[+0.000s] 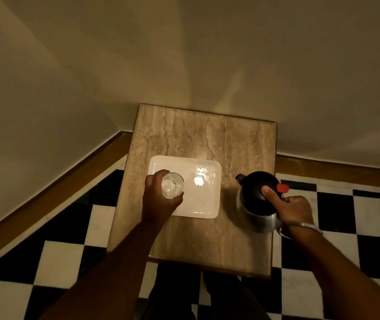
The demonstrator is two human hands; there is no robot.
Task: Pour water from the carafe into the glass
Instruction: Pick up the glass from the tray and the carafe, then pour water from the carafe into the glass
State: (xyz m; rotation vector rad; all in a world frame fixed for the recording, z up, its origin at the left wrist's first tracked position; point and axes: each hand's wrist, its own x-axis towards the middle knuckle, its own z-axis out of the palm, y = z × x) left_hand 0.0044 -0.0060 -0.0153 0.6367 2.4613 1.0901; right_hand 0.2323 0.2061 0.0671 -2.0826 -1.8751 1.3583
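Note:
A clear glass (172,185) stands upright over the left part of a white rectangular tray (205,202). My left hand (159,199) is wrapped around the glass from the left. To the right of the tray stands a steel carafe (255,199) with a black lid, a spout pointing up-left and a red lever. My right hand (293,209) grips the carafe's handle, thumb resting on the lid. Whether the glass touches the tray cannot be told.
Both things rest on a small stone-topped table (184,139) set against a beige wall. Water drops glint on the tray and tabletop. A wooden skirting and a black-and-white checkered floor (346,262) surround it. A metal bangle (304,226) circles my right wrist.

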